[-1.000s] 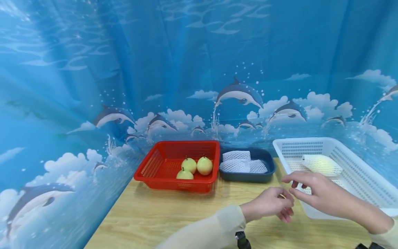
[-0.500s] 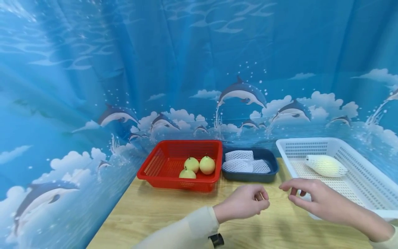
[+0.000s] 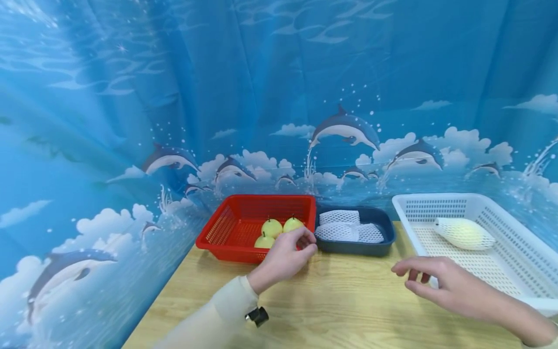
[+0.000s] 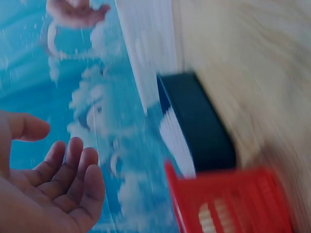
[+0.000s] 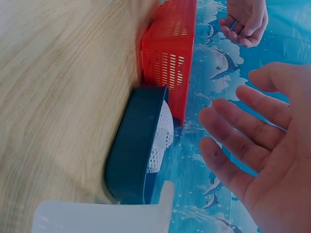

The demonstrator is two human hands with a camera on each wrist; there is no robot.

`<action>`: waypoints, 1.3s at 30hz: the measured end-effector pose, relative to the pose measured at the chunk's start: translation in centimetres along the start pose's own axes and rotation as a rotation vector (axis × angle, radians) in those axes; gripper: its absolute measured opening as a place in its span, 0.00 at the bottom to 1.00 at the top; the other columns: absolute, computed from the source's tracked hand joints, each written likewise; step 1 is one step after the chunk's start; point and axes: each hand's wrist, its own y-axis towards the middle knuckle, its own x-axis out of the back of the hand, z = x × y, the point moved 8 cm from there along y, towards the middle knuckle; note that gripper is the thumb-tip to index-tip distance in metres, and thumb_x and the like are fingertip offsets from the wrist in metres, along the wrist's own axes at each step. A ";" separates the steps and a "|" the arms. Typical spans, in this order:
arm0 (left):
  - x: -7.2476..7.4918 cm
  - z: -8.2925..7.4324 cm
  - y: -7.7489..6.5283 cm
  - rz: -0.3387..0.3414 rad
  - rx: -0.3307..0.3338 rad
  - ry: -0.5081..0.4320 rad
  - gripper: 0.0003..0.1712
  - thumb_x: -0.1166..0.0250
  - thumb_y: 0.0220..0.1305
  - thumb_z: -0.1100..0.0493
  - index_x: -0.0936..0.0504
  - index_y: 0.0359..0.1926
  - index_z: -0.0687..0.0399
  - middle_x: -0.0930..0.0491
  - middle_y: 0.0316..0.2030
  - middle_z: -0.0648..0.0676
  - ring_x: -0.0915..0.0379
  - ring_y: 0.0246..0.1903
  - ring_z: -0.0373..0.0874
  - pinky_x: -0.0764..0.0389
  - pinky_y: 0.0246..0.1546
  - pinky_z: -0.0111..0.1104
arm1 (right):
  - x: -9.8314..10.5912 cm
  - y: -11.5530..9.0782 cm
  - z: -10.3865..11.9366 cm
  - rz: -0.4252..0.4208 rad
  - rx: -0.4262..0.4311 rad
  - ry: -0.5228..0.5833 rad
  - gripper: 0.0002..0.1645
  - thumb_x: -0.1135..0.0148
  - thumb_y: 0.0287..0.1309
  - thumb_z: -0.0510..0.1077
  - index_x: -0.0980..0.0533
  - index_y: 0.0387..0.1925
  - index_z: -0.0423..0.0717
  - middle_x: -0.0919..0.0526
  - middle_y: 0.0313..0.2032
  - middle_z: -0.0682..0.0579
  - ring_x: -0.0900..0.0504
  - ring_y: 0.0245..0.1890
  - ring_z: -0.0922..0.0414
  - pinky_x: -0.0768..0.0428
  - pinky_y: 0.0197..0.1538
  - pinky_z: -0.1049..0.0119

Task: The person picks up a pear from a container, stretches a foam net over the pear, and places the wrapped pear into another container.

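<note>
My left hand [image 3: 288,253] hovers by the front right rim of the red basket [image 3: 218,249], overlapping the pears in the head view. Its fingers are loosely bent, and the left wrist view shows nothing in the palm. Three yellow-green pears [image 3: 272,228] lie in that basket, partly covered by the hand. My right hand [image 3: 451,286] hangs relaxed over the front left corner of the white basket [image 3: 519,286], with nothing in its fingers. Inside the white basket lies a pear in a white foam net [image 3: 465,233].
Between the baskets stands a dark blue tray [image 3: 355,248] holding several white foam net sleeves [image 3: 337,231]. All three containers sit on a wooden table [image 3: 348,300]. A blue dolphin-print curtain [image 3: 261,97] hangs behind and to the left.
My left hand has moved left from beside the right hand to the red basket. The right hand has stayed near the white basket's corner. The head view has shifted slightly.
</note>
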 end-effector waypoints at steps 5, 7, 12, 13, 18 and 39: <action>4.0 2.2 -0.6 -0.162 -0.009 0.034 0.04 0.38 0.68 0.56 0.21 0.43 0.45 0.21 0.37 0.44 0.26 0.37 0.42 0.21 0.38 0.35 | -0.4 0.1 0.3 -0.009 0.039 -0.003 0.17 0.38 0.67 0.38 0.21 0.54 0.57 0.16 0.44 0.66 0.21 0.36 0.71 0.22 0.33 0.72; 5.3 3.2 -0.8 -0.227 -0.021 0.069 0.04 0.38 0.68 0.56 0.21 0.43 0.46 0.21 0.37 0.45 0.26 0.37 0.42 0.21 0.37 0.36 | -0.5 0.1 0.2 -0.008 0.040 -0.007 0.17 0.38 0.67 0.38 0.21 0.54 0.57 0.16 0.44 0.66 0.21 0.36 0.71 0.22 0.33 0.72; 7.5 5.9 -1.4 -0.338 -0.004 0.158 0.05 0.37 0.66 0.57 0.21 0.43 0.46 0.22 0.39 0.46 0.26 0.40 0.45 0.23 0.42 0.38 | -0.8 0.1 -0.3 0.026 0.003 0.021 0.16 0.39 0.68 0.39 0.21 0.55 0.56 0.16 0.44 0.66 0.21 0.36 0.71 0.22 0.33 0.71; 7.8 6.5 -1.6 -0.352 0.008 0.182 0.05 0.37 0.66 0.57 0.21 0.43 0.46 0.22 0.40 0.46 0.26 0.41 0.45 0.23 0.43 0.39 | -0.9 0.0 -0.4 0.034 -0.003 0.027 0.16 0.40 0.69 0.39 0.21 0.55 0.56 0.16 0.44 0.66 0.21 0.36 0.71 0.21 0.33 0.70; 9.1 9.5 -2.6 -0.404 0.073 0.287 0.06 0.38 0.67 0.55 0.21 0.44 0.46 0.23 0.40 0.47 0.26 0.42 0.47 0.23 0.44 0.40 | -1.1 0.0 -0.5 0.052 -0.007 0.024 0.16 0.40 0.69 0.40 0.21 0.55 0.55 0.16 0.45 0.66 0.21 0.36 0.71 0.21 0.32 0.70; 17.7 19.4 -4.6 -0.546 0.265 0.559 0.21 0.38 0.65 0.53 0.23 0.51 0.64 0.25 0.48 0.66 0.32 0.52 0.64 0.30 0.52 0.58 | -1.8 0.0 -1.0 0.058 0.021 0.041 0.16 0.39 0.68 0.39 0.20 0.55 0.53 0.16 0.45 0.66 0.21 0.36 0.71 0.21 0.33 0.71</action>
